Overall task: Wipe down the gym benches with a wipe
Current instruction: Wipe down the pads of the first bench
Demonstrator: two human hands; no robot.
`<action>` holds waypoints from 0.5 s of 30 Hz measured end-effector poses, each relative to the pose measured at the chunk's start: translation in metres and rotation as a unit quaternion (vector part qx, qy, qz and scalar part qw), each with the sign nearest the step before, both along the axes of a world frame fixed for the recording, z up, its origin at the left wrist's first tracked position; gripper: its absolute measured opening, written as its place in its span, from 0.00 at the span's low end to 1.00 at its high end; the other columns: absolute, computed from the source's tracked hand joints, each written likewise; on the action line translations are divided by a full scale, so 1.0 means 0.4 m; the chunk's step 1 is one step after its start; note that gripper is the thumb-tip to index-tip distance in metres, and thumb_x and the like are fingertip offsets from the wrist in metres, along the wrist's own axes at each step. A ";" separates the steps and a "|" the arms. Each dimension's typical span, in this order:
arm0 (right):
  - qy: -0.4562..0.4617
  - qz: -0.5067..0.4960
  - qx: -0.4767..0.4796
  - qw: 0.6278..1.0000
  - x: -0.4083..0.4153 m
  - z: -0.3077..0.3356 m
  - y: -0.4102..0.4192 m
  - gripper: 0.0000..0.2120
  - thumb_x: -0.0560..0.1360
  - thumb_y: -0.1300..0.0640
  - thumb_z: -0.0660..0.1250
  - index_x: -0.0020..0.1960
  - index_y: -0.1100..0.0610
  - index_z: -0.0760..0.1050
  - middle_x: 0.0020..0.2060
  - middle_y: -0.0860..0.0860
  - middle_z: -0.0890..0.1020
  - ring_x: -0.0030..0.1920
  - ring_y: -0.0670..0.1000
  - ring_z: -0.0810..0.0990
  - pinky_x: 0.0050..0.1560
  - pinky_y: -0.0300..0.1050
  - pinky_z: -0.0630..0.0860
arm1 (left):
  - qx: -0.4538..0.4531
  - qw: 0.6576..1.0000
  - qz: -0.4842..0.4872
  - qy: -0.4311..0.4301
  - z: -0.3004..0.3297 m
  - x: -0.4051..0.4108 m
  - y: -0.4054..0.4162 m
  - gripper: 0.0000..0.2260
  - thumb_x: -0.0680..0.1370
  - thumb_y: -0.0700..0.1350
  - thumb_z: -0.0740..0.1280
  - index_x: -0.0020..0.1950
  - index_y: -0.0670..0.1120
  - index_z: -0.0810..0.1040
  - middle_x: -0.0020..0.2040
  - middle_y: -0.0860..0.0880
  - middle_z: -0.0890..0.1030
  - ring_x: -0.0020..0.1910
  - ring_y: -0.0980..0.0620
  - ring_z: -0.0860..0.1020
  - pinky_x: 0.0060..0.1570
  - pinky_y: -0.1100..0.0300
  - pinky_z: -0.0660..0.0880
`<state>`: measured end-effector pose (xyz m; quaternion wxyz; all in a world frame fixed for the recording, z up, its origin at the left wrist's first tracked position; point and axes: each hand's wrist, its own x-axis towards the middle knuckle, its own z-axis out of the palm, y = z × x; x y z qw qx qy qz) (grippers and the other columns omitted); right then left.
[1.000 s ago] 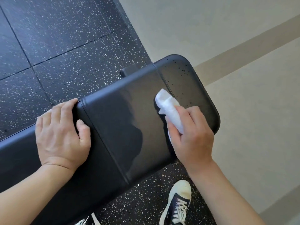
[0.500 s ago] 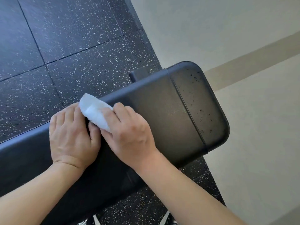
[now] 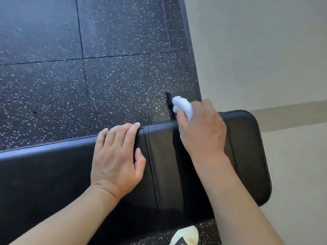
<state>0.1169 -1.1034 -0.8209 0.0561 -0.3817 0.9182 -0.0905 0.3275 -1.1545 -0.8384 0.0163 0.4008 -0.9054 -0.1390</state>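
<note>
At far edge of bench [image 3: 247, 156], right hand [image 3: 201, 131] fingers bunch soft, light wipe [image 3: 183, 105]; left hand [image 3: 116, 156] flat, fingers straight, bracing firm slick pad.

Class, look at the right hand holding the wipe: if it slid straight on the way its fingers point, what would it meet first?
Probably the bench's far edge, then the dark bracket just past the wipe in the right hand; depth there is unclear.

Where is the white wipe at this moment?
In the head view, the wipe is right of centre, held in the right hand at the far edge of the black bench, right of the left hand.
</note>
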 end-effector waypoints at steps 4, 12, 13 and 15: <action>-0.035 0.118 0.006 0.992 0.128 0.005 -0.092 0.16 0.79 0.40 0.67 0.45 0.53 0.80 0.43 0.50 0.75 0.41 0.55 0.78 0.36 0.46 0.64 | 0.015 1.000 -0.004 -0.007 -0.001 0.005 -0.003 0.28 0.77 0.50 0.60 0.75 0.42 0.74 0.69 0.44 0.77 0.69 0.39 0.75 0.76 0.39 0.63; 0.017 -0.036 0.112 0.993 -0.155 0.008 -0.010 0.23 0.78 0.38 0.57 0.48 0.54 0.83 0.38 0.51 0.71 0.42 0.64 0.79 0.39 0.49 0.70 | 0.034 0.999 -0.004 -0.008 -0.002 0.002 -0.007 0.30 0.75 0.50 0.60 0.76 0.43 0.73 0.70 0.45 0.77 0.69 0.39 0.76 0.75 0.38 0.65; 0.020 -0.061 0.124 0.990 -0.181 0.010 -0.006 0.24 0.77 0.38 0.56 0.47 0.54 0.83 0.38 0.52 0.73 0.42 0.64 0.78 0.40 0.50 0.72 | 0.034 0.999 -0.004 -0.005 -0.005 0.003 -0.007 0.30 0.75 0.50 0.60 0.76 0.43 0.73 0.70 0.45 0.77 0.69 0.39 0.76 0.75 0.38 0.65; 0.021 -0.050 0.140 0.989 -0.155 0.012 -0.027 0.23 0.77 0.40 0.57 0.47 0.56 0.83 0.39 0.53 0.73 0.41 0.63 0.77 0.39 0.50 0.71 | 0.035 0.999 -0.004 -0.003 -0.008 0.004 -0.007 0.30 0.75 0.50 0.61 0.76 0.43 0.73 0.70 0.45 0.77 0.69 0.40 0.75 0.75 0.38 0.65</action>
